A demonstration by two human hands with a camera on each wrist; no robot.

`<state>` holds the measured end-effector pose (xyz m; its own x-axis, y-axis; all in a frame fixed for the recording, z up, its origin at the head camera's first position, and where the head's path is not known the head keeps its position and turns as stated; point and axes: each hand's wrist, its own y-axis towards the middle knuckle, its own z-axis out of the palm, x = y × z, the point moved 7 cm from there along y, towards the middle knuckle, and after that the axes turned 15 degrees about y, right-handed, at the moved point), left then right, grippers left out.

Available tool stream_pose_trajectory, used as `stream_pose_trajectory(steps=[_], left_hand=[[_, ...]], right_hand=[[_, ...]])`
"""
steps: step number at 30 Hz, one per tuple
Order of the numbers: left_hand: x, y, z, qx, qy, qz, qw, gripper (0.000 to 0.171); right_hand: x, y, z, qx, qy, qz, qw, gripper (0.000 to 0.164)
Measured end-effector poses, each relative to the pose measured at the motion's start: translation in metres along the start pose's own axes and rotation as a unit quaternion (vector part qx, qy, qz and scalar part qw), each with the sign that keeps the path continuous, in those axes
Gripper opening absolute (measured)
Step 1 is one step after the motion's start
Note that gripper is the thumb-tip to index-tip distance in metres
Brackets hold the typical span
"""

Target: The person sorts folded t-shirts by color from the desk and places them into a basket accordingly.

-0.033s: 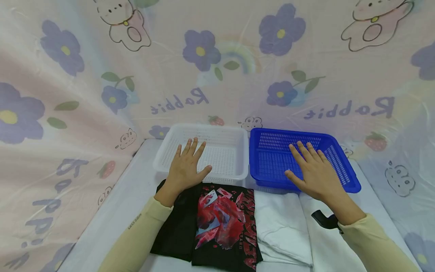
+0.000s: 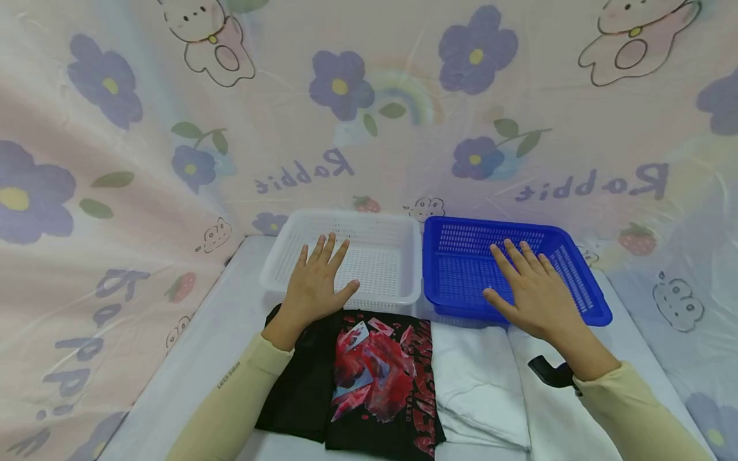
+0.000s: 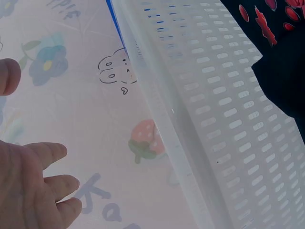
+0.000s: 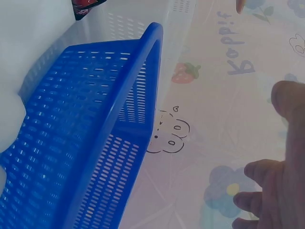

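Clothes (image 2: 375,378) lie folded on the near counter (image 2: 233,301). Left hand (image 2: 317,288) hovers above the far white basket (image 2: 389,298), right hand (image 2: 533,298) above the blue basket (image 2: 461,308) right of it, fingers spread, gripping nothing. Looks pre-start imo; next move probably calls for grabbing clothes.

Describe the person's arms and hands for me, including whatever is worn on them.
Both hands, left and right, are bare, with no gloves or rings visible. Pale yellow sleeves cover the forearms to the wrists; the left sleeve bears small dark lettering, while the right sleeve shows none. A curved black piece sits at the right wrist; its purpose is unclear.
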<state>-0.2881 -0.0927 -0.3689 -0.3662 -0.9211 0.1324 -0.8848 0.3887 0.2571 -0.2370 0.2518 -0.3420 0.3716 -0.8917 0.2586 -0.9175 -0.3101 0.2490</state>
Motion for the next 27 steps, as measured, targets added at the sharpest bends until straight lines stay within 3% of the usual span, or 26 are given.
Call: stream_pose_trajectory(steps=[19, 27], left_hand=[[-0.001, -0.013, -0.006, 0.003, -0.005, -0.002, 1.0000, 0.078], [0.002, -0.021, -0.013, -0.019, -0.004, -0.006, 0.9998, 0.076]], right_hand=[[0.000, -0.011, -0.004, -0.012, -0.001, 0.003, 1.000, 0.083], [0.006, -0.015, -0.002, -0.018, 0.003, -0.006, 1.000, 0.083]])
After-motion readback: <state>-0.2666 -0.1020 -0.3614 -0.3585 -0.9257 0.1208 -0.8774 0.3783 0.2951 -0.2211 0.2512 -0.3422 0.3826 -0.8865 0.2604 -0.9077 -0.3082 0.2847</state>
